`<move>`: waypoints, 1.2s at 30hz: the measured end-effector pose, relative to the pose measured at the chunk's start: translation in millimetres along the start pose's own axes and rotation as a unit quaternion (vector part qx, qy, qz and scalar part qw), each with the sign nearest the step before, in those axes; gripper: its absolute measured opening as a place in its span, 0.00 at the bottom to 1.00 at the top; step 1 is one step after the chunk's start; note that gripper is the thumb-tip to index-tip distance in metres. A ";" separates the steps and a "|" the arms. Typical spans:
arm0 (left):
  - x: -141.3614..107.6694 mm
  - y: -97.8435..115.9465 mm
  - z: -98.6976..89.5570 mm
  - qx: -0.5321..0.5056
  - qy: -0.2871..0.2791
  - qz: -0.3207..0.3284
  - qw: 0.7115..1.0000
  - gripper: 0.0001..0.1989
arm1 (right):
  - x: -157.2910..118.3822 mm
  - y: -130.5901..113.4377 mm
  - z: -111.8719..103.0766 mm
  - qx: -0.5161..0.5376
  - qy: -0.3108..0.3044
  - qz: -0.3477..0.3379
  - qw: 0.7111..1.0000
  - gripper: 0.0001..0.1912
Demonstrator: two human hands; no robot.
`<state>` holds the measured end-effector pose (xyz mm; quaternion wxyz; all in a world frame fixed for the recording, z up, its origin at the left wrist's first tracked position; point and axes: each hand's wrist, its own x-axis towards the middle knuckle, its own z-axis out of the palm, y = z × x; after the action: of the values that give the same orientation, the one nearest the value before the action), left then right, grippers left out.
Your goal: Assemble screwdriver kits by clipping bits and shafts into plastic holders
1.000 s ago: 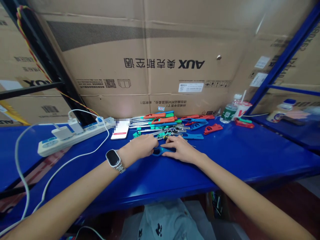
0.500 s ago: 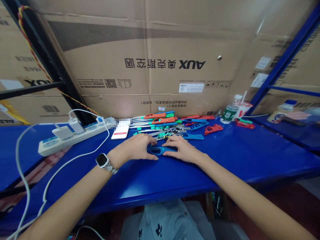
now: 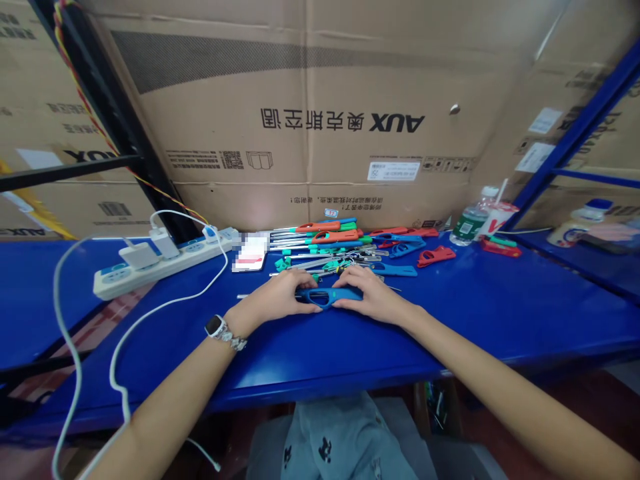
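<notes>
A blue long-nosed gas lighter (image 3: pixel 345 294) lies sideways between my two hands, low over the blue table. Its oval trigger opening faces me, and a thin metal tube sticks out left past my wrist. My left hand (image 3: pixel 283 293) pinches the tube end of the handle between thumb and fingers. At the other end, my right hand (image 3: pixel 373 293) grips the handle's butt the same way. Just behind my fingers spread loose metal lighter tubes with green parts (image 3: pixel 345 261). A blue handle shell (image 3: pixel 395 270) rests right of them.
Orange lighters (image 3: pixel 335 236) lie piled at the back, and a red handle shell (image 3: pixel 437 256) sits to the right. A phone (image 3: pixel 251 252) and a white power strip (image 3: pixel 165 265) with cables are on the left. A water bottle (image 3: pixel 470 220) stands back right, before a cardboard wall (image 3: pixel 215 127).
The metal tube now shows to the left of my left hand, joined in line with the blue handle. Both hands keep their grip. The whole view has shifted slightly.
</notes>
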<state>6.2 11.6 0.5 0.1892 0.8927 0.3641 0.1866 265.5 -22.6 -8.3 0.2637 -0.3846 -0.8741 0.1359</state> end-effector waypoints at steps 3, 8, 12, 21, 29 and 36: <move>-2.3 -1.6 1.3 -0.002 0.012 0.011 1.000 0.21 | -1.0 3.0 -1.6 -0.015 0.018 -0.032 0.999 0.14; -8.1 -4.1 2.7 -0.033 0.028 0.003 0.999 0.36 | -5.6 11.8 -13.4 -0.047 0.078 -0.041 0.995 0.14; -7.7 -2.6 -1.4 -0.009 0.080 0.015 0.997 0.36 | -11.6 24.5 -25.2 -0.063 0.103 -0.006 0.993 0.15; 20.7 -5.1 -23.5 0.089 0.104 0.008 0.991 0.10 | -13.1 41.9 -34.5 -0.178 0.055 0.070 0.980 0.14; 45.6 -13.1 -23.1 0.063 0.176 -0.049 0.981 0.09 | 7.2 37.4 -33.0 -0.152 0.062 0.075 0.984 0.14; 33.2 -24.9 -14.8 -0.001 0.233 -0.043 0.972 0.09 | 86.7 28.8 -32.2 -0.223 -0.053 0.069 0.971 0.13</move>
<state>6.9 55.1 7.9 0.1077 0.8079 0.4360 0.3815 252.1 62.2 36.5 0.1145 -0.4857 -0.8662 -0.0247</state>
